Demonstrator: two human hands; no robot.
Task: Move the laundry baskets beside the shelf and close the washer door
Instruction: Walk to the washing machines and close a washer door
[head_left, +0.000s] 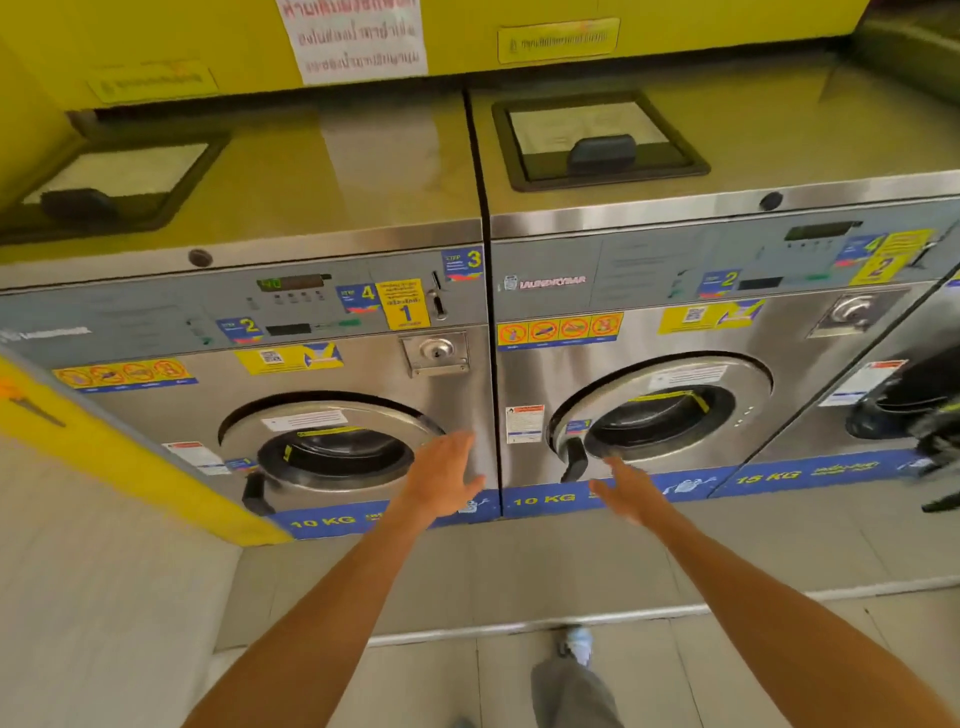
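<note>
Both hands are empty, with fingers loosely spread. The left hand (441, 475) is in front of the left washer (270, 364), near its closed door (332, 449). The right hand (626, 491) is blurred, near the handle (574, 460) of the right washer door (660, 410), also closed.

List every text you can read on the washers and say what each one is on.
"10 KG": blue strip under the left washer door.
"10 KG": blue strip under the middle washer.
"15 KG": blue strip of the right washer.
"LAUNDRYBAR": middle washer's control panel.
"1", "2", "3", "4": step stickers on the left panel.
Wall notice and warning labels: too blurred.
</note>
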